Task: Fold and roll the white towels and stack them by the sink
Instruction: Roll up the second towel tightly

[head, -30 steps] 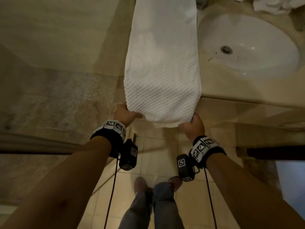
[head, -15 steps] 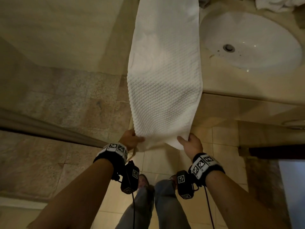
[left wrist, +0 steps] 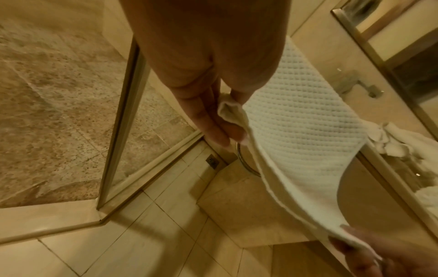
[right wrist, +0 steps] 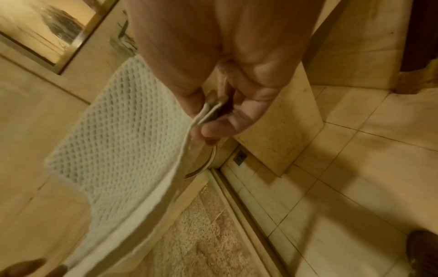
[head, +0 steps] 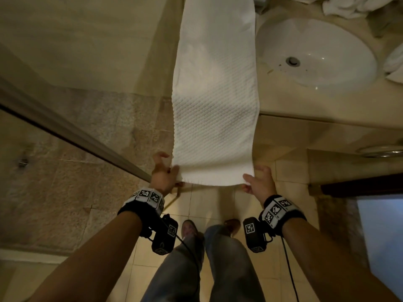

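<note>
Beige stone counter [head: 322, 105] runs across the upper right of the head view, white oval sink [head: 316, 55] set in it at 2 o'clock. Tiled floor [head: 218, 203] below, glass shower screen edge [head: 76, 136] slanting in from 9 o'clock. The white towel [head: 214, 105], folded into a long strip, lies on the counter just left of the sink; its near end hangs past the counter edge toward 6 o'clock. Crumpled white towels [head: 357, 5] sit behind the sink at 1 o'clock, cut off by the frame.

Left hand [head: 162, 174] pinches the towel's near left corner, thumb on top, fingers underneath. Right hand [head: 259, 182] pinches the near right corner the same way.

Towel's far end runs out of frame at 12 o'clock. Wrist views are blurry; a metal ring [left wrist: 246, 163] under the counter is partly hidden by the towel.
</note>
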